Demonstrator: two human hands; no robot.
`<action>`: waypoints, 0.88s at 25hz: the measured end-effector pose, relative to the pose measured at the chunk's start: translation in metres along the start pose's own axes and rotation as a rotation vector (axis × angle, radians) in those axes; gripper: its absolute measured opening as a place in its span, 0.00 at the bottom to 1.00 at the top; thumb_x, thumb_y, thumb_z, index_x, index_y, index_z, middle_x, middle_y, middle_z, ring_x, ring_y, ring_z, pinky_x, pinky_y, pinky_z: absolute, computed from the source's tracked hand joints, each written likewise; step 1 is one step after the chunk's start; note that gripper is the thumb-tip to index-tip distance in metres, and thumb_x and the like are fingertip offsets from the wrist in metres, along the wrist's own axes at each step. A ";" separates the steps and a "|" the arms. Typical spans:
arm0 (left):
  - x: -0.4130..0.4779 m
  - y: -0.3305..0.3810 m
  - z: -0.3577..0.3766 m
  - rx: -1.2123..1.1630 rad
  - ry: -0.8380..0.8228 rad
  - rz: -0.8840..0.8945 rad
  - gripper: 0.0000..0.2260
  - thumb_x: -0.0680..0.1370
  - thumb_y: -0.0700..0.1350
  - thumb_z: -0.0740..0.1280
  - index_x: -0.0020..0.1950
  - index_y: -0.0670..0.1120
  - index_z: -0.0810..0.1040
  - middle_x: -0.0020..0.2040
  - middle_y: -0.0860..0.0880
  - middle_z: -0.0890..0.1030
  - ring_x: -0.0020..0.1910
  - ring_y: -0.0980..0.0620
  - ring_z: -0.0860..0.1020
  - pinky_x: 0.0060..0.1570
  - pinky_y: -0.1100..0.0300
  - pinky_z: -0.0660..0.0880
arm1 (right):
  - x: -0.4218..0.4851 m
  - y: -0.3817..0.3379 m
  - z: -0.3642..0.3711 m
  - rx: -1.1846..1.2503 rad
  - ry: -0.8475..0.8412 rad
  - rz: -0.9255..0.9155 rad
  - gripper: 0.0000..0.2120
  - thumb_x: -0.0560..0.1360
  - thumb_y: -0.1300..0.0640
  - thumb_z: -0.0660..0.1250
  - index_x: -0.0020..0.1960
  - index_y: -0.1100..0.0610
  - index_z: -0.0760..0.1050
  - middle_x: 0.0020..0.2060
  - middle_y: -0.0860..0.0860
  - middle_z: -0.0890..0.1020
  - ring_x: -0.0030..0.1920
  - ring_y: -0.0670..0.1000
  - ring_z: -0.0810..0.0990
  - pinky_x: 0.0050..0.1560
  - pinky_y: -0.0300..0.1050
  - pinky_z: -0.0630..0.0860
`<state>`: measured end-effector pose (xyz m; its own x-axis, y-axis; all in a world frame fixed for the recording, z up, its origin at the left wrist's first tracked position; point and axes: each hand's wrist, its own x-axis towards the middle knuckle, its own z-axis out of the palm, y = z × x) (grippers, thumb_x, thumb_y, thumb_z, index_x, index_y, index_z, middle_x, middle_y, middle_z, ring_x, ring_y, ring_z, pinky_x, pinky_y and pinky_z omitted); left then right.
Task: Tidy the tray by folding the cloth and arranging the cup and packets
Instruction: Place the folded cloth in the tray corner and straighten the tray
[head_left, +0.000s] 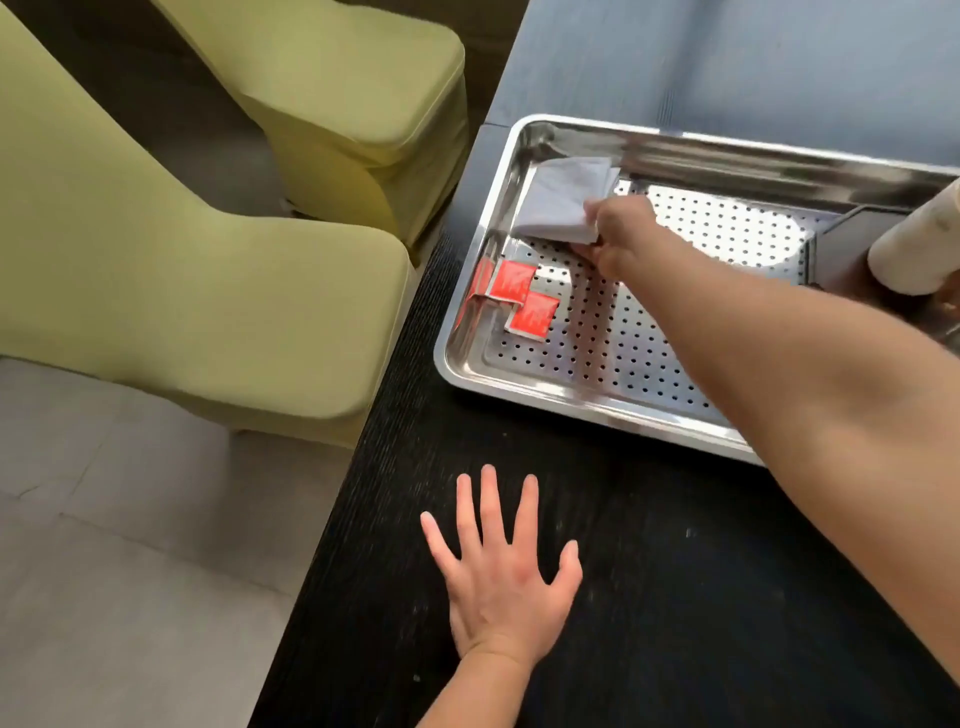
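A steel tray (524, 387) with a perforated floor lies on the black table. In its far left corner my right hand (621, 234) pinches a folded grey cloth (563, 200) by its right edge. Two red packets (514, 283) overlap near the tray's left wall, one of them (535, 314) lying a little nearer to me. A pale cup (917, 249) lies tilted on a dark holder (847, 249) at the tray's right side, partly cut off by the frame. My left hand (501, 571) rests flat on the table with fingers spread, well in front of the tray.
Two yellow-green chairs (218, 270) stand close against the table's left edge (363, 467). Grey floor shows at the lower left. A blue-grey surface (727, 62) lies beyond the tray.
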<state>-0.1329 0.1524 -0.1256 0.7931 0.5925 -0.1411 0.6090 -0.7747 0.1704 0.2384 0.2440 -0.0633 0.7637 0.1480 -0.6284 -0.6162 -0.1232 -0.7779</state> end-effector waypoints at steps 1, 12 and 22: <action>0.001 0.001 -0.002 0.004 -0.007 0.000 0.34 0.72 0.66 0.60 0.76 0.54 0.65 0.79 0.42 0.62 0.79 0.39 0.56 0.71 0.28 0.51 | -0.001 -0.001 0.001 -0.036 0.012 -0.021 0.18 0.78 0.68 0.64 0.67 0.63 0.70 0.57 0.58 0.79 0.55 0.57 0.81 0.56 0.54 0.82; 0.001 0.000 0.000 -0.009 0.008 -0.004 0.33 0.73 0.66 0.59 0.76 0.54 0.66 0.78 0.42 0.63 0.78 0.39 0.57 0.71 0.29 0.50 | -0.073 0.015 -0.084 -0.303 -0.006 -0.287 0.16 0.77 0.65 0.68 0.64 0.59 0.74 0.59 0.57 0.79 0.57 0.56 0.80 0.60 0.53 0.80; -0.001 0.003 -0.004 -0.002 -0.010 -0.008 0.33 0.73 0.66 0.58 0.76 0.53 0.66 0.78 0.41 0.63 0.78 0.38 0.58 0.71 0.28 0.51 | -0.179 0.098 -0.172 -0.562 0.142 -0.374 0.05 0.77 0.54 0.70 0.51 0.55 0.81 0.43 0.51 0.84 0.44 0.55 0.83 0.41 0.49 0.82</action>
<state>-0.1315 0.1508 -0.1208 0.7883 0.5961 -0.1524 0.6151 -0.7697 0.1709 0.0744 0.0361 -0.0263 0.9469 0.1545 -0.2820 -0.1426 -0.5843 -0.7989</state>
